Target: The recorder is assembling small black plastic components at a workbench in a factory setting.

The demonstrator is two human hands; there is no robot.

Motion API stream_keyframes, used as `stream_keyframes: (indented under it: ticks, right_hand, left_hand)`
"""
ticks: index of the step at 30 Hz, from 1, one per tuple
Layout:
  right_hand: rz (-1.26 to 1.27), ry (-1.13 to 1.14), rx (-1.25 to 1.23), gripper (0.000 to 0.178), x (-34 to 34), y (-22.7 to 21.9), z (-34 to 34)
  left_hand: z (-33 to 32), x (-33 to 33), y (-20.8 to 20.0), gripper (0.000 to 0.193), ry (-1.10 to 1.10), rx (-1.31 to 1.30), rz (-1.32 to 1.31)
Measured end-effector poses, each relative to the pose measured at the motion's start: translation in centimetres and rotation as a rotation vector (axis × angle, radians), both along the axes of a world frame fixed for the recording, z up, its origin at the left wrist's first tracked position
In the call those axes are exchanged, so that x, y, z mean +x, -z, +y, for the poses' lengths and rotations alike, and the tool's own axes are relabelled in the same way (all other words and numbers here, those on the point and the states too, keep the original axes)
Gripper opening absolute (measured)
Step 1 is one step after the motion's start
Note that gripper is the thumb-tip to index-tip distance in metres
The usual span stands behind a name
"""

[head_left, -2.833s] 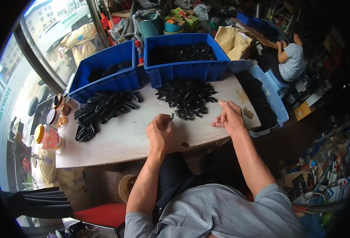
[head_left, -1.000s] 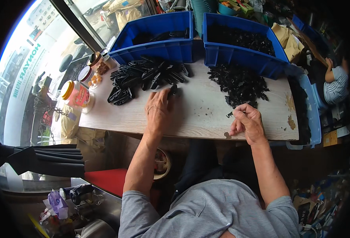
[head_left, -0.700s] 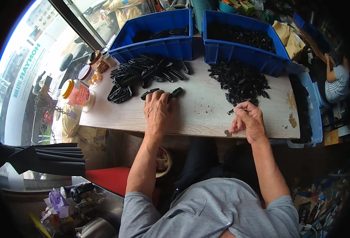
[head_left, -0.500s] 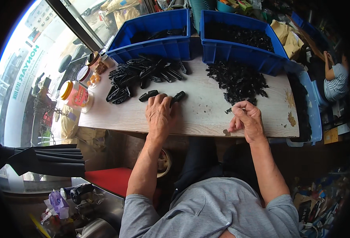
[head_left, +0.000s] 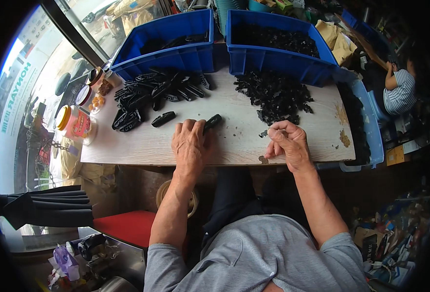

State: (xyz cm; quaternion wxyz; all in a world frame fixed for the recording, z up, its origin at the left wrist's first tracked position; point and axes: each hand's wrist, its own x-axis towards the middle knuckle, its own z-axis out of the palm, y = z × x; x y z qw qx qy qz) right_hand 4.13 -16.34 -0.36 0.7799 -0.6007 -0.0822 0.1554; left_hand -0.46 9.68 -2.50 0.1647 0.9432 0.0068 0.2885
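Observation:
My left hand [head_left: 189,146] is closed on a long black plastic piece [head_left: 212,123], which sticks out past the fingertips toward the far right, low over the table. A similar loose black piece [head_left: 164,119] lies just left of that hand. My right hand [head_left: 289,146] pinches a small black plastic clip [head_left: 263,133] between thumb and fingertips, by the table's near edge. Beyond it spreads a heap of small black clips [head_left: 273,95]. Farther left is a pile of long black pieces [head_left: 149,95], some with pale markings.
Two blue bins [head_left: 166,63] [head_left: 278,65] stand along the back of the table [head_left: 234,146], both holding black parts. Lidded jars [head_left: 76,124] line its left edge. A translucent blue tub [head_left: 374,131] is off the right side. Farther right sits another person [head_left: 399,90] in a striped shirt.
The whole view has shifted, moving the table leftward in the picture. Against the table, my left hand has moved slightly right with its piece, away from the loose one. My right hand keeps its pinch.

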Motion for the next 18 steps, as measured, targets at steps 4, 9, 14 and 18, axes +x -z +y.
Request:
stream_keyframes:
  ticks: [4, 9, 14, 18]
  right_hand:
    - [0.011, 0.008, -0.016, 0.012, -0.1, -0.1, -0.1]
    - [0.008, 0.023, -0.026, 0.013, -0.2, -0.2, 0.2]
    - [0.009, 0.025, -0.034, 0.013, -0.1, -0.3, 0.1]
    - [0.024, 0.026, -0.021, 0.014, -0.2, -0.2, 0.2]
  left_hand:
    - [-0.5, 0.1, 0.1, 0.027, 0.029, -0.004, -0.019]
    - [-1.0, -0.1, -0.4, 0.029, 0.025, -0.016, 0.002]
    - [-2.2, 0.0, -2.1, 0.036, 0.095, -0.072, 0.175]
    - [-3.0, 0.5, -2.6, 0.025, 0.163, -0.003, 0.272]
